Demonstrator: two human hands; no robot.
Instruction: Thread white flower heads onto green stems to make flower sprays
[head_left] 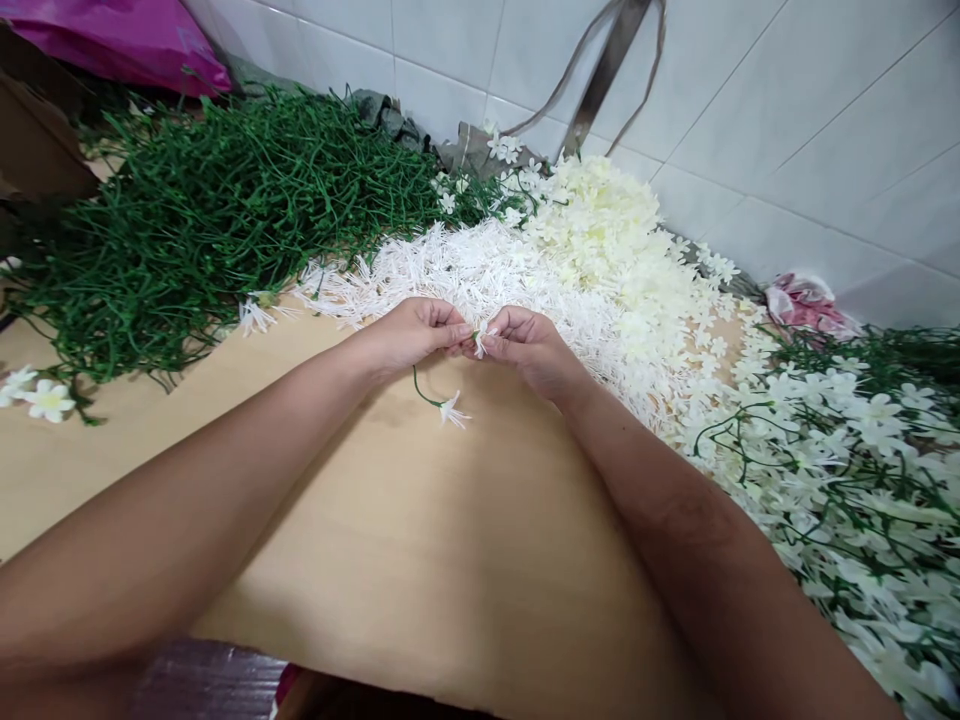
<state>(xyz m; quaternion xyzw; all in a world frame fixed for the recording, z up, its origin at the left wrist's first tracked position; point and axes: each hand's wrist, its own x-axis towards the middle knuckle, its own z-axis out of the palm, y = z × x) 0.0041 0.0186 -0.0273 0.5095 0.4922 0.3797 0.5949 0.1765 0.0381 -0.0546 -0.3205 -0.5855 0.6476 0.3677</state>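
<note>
My left hand (431, 330) is closed in a pinch on a green artificial flower stem (426, 397). One branch of the stem hangs below that hand and ends in a white stamen tuft (453, 410). My right hand (525, 345) pinches a small white stamen piece (481, 343) at the stem's other tip, and the fingertips of both hands almost meet there. Just beyond the hands lies a heap of loose white stamen pieces (465, 265). Behind it to the right is a pile of cream petal pieces (600, 220).
Green stems (247, 190) form a big heap at the left. Assembled white flowers (847, 470) are piled at the right. Cardboard (420, 560) covers the work surface, with a tiled wall (750, 110) behind. A pink bag (127, 40) and a red-and-white cloth (806, 305) lie at the edges.
</note>
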